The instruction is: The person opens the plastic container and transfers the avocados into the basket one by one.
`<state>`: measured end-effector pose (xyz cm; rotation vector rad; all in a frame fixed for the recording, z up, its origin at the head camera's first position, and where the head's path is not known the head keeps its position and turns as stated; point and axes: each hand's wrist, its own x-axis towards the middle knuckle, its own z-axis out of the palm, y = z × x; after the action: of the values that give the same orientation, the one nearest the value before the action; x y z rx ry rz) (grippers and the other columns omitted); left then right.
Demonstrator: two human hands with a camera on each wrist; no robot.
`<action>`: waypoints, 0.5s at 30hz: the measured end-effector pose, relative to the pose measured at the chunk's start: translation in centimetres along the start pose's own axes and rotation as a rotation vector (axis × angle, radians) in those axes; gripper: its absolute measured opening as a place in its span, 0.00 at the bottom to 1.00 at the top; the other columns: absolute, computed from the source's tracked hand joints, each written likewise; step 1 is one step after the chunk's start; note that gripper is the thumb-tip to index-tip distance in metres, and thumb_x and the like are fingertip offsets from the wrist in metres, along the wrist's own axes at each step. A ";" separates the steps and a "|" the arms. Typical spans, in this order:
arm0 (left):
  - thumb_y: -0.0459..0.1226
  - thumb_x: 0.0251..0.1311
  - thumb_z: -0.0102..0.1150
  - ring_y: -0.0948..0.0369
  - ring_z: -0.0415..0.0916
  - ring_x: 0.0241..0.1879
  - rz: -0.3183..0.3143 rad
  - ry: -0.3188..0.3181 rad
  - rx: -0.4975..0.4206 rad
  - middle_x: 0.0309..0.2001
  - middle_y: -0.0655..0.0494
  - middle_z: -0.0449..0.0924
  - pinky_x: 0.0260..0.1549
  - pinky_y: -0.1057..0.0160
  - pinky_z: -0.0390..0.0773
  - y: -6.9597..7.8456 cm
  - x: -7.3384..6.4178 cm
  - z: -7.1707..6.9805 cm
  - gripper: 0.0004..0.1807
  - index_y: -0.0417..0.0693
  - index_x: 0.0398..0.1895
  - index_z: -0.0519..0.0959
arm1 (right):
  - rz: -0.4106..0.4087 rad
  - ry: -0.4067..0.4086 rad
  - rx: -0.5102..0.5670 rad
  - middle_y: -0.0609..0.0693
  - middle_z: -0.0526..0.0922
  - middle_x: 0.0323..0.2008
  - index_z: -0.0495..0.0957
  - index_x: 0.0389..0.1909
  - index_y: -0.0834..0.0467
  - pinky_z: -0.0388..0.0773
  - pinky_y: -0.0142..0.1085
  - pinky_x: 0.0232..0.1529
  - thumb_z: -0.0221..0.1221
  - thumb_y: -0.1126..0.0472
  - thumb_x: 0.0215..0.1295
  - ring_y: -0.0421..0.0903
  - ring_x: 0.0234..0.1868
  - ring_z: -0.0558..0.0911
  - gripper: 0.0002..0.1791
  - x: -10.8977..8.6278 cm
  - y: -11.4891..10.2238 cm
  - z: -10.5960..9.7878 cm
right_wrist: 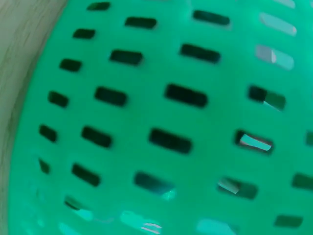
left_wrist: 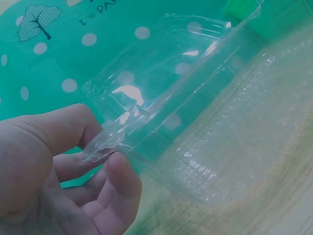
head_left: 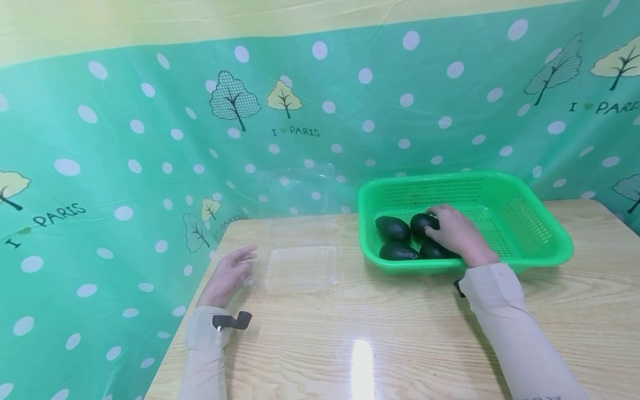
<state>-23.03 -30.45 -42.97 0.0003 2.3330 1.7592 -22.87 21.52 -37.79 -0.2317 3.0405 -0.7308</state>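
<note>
A clear plastic clamshell container [head_left: 302, 269] stands on the table with its lid [left_wrist: 151, 68] raised. At its left side, my left hand [head_left: 231, 276] pinches the plastic edge between thumb and fingers, as the left wrist view shows. Several dark avocados lie in the left part of a green plastic basket [head_left: 542, 244]. My right hand [head_left: 457, 233] reaches in over the basket's front rim and grips one avocado [head_left: 421, 226], its fingers on top and the thumb at the near side. Another avocado [head_left: 434, 251] lies partly under this hand. Only the basket's slotted wall [right_wrist: 137, 117] fills the right wrist view.
Two more avocados, an upper one [head_left: 393, 229] and a lower one [head_left: 398, 252], lie at the basket's left end. Beneath everything is a light wood-grain table [head_left: 310, 344]. A green dotted cloth [head_left: 320, 111] hangs behind it and along the left side.
</note>
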 end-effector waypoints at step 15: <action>0.33 0.65 0.49 0.64 0.69 0.27 -0.030 0.003 0.041 0.69 0.42 0.64 0.28 0.69 0.75 0.4 -0.2 -0.1 0.33 0.49 0.75 0.60 | -0.042 0.047 -0.001 0.71 0.66 0.67 0.65 0.68 0.68 0.67 0.65 0.62 0.57 0.60 0.70 0.69 0.65 0.67 0.29 -1.0 -1.0 -1.7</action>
<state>-22.86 -30.47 -42.51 -0.0308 2.3573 1.6985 -21.78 21.52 -35.86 -0.2825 3.0894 -0.7480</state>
